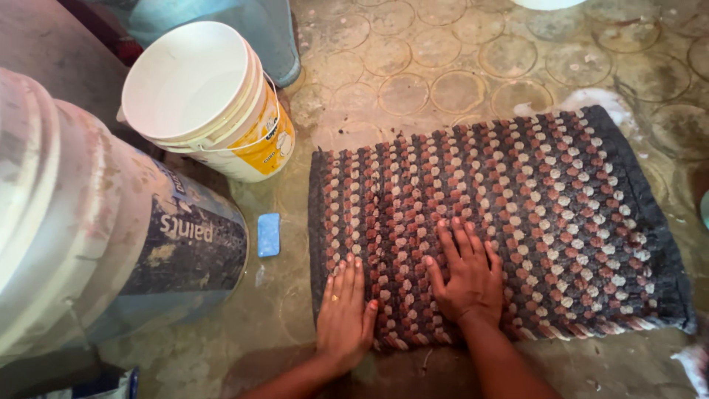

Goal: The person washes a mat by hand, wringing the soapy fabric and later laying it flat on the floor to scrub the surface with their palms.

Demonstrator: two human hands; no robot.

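Under both hands: woven mat (509, 214); left hand (344, 314), right hand (465, 273) fingers flat, spread.

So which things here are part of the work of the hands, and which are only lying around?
In use:
left hand
right hand
woven mat, both palms flat on it

Lying about:
blue soap bar
white bucket
large paint drum

the woven mat (517, 222) shows rows of maroon, brown and cream knots inside a dark grey border. soap bar (268, 234) is blue. the bucket (214, 103) is white with yellow label.
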